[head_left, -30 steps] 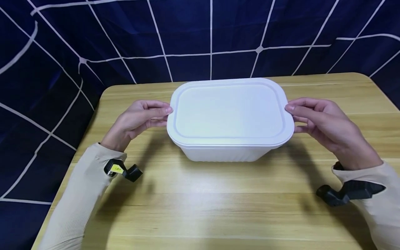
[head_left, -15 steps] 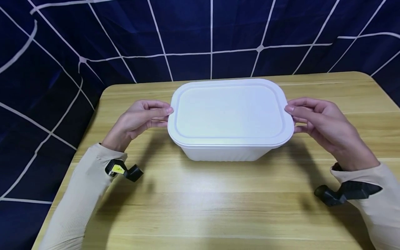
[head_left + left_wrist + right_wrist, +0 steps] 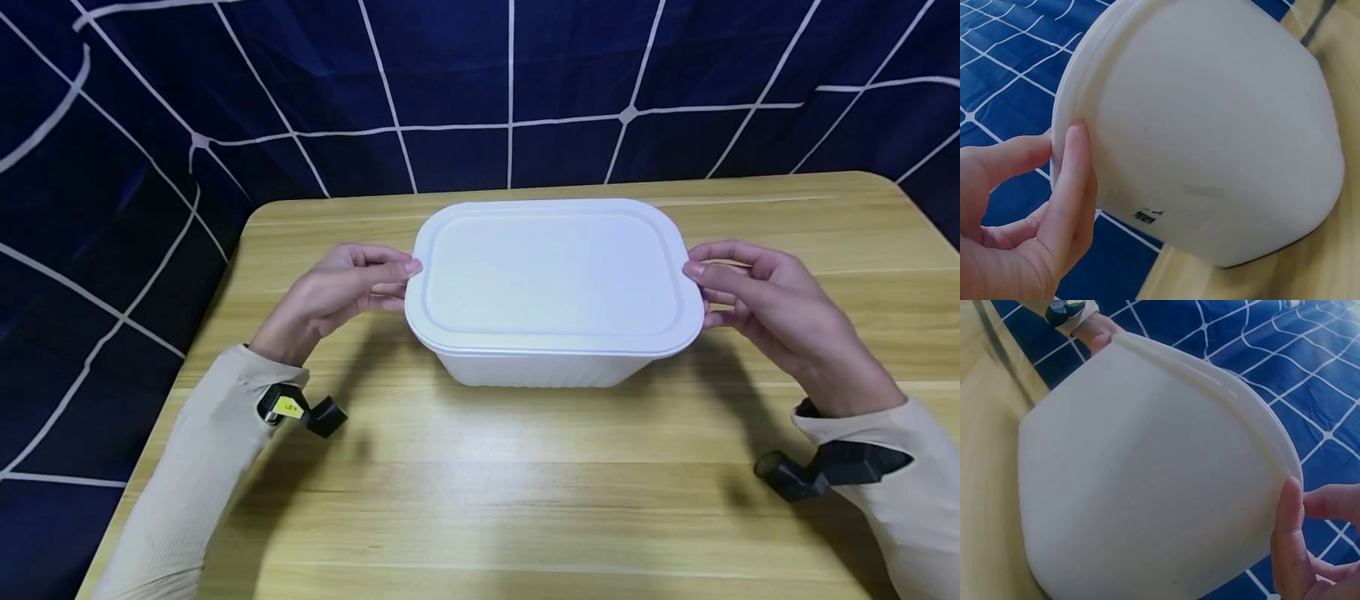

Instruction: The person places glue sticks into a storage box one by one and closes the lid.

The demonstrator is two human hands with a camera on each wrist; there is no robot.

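Note:
A white plastic storage box (image 3: 543,372) with a flat, round-cornered lid (image 3: 555,279) stands at the middle of the table toward the back. At the box's left end, my left hand (image 3: 341,287) pinches the rim, thumb on top. The left wrist view shows a finger (image 3: 1072,169) of that hand bent under the rim against the end wall, above small dark print. My right hand (image 3: 776,300) pinches the opposite end in the same way. In the right wrist view, one fingertip (image 3: 1290,494) lies just below the rim. What is inside the box is hidden.
The wood-grain table (image 3: 480,492) has rounded far corners. Dark blue cloth (image 3: 450,75) with white grid lines hangs behind it and on the left. Black wrist devices (image 3: 300,408) stick out from both sleeves.
The lid's far edge sits slightly lower in the head view, and the lid has come a little toward me. Both hands keep their hold on the ends.

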